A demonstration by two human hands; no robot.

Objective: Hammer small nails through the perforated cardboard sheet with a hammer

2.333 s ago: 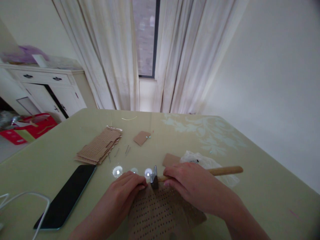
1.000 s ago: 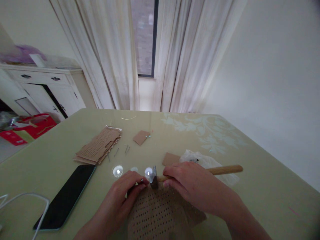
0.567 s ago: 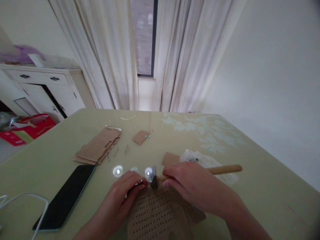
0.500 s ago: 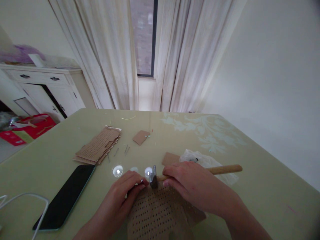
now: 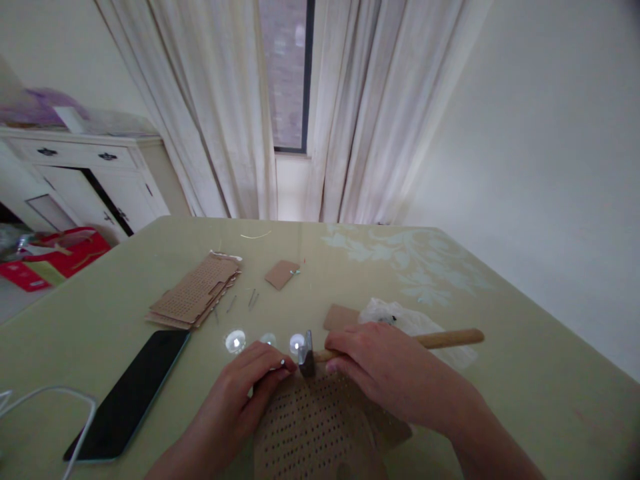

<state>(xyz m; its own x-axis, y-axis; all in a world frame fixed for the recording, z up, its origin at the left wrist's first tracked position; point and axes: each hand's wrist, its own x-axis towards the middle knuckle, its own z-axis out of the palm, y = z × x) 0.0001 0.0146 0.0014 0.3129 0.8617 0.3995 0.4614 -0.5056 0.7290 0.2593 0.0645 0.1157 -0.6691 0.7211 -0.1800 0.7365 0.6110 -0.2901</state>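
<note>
A hammer (image 5: 307, 355) with a metal head and a wooden handle lies across my right hand (image 5: 383, 363), whose fingers are closed round the handle near the head. My left hand (image 5: 255, 383) pinches a nail (image 5: 283, 363); only its shiny head shows between thumb and forefinger. Below both hands is a brown cardboard sheet (image 5: 305, 427) with rows of punched holes. The hammer head sits at the sheet's far edge, just right of my left fingertips. The nail's point is hidden.
Loose nails (image 5: 253, 299) lie near a stack of perforated cardboard (image 5: 200, 287). A black phone (image 5: 133, 397) and a white cable (image 5: 60, 388) are at left. A small cardboard piece (image 5: 282, 274) lies further back, with a clear plastic bag (image 5: 405, 319) at right on the table (image 5: 505, 347).
Hardly anything differs. The nail head between my left fingers shows slightly more clearly; the hammer and my right hand stay in place.
</note>
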